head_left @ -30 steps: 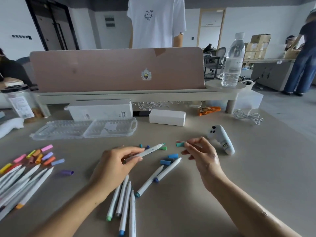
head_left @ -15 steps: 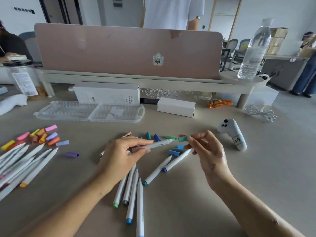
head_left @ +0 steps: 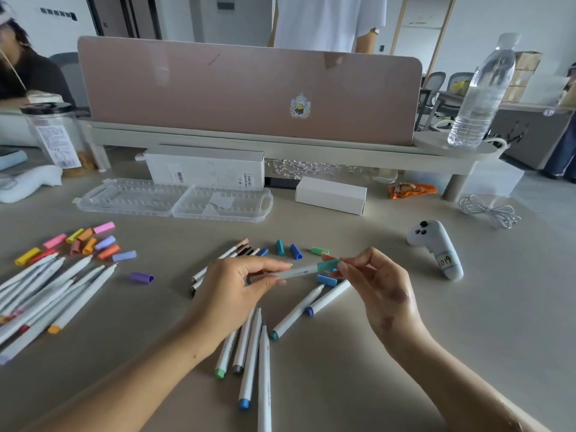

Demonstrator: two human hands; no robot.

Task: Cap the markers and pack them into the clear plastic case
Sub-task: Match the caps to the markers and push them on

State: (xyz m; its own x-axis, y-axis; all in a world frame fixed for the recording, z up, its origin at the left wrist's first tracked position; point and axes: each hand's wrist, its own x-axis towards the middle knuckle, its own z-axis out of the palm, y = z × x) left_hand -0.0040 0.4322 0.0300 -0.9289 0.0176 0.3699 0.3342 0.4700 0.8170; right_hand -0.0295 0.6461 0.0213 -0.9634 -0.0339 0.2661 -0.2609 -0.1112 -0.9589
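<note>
Head view: a grey table (head_left: 405,353) is seen, backed by a pink divider panel (head_left: 233,88) on a low shelf, where a water bottle (head_left: 480,95) stands at the right end. Two white boxes (head_left: 205,168) are laid before the shelf, and a white controller (head_left: 439,247) and a coiled cable (head_left: 489,210) are noted to the right. The clear plastic case (head_left: 174,202) is found lying open and flat at the far side of the table, just in front of the larger box, with nothing between it and the hands. Uncapped markers (head_left: 46,291) and loose coloured caps (head_left: 90,241) are grouped at the left, and a purple cap (head_left: 141,278) is set apart from them. More markers (head_left: 249,347) are scattered beneath and between the hands, with blue caps (head_left: 286,249) beyond them. The left hand (head_left: 237,288) is curled, and a white marker (head_left: 296,272) is pinched by its barrel between thumb and fingertips. The right hand (head_left: 374,285) is likewise curled, and a teal cap (head_left: 328,265) is pinched at the marker's right end. Whether the cap is fully seated cannot be told. The marker is held level above the table, bridging both hands, well short of the case.
</note>
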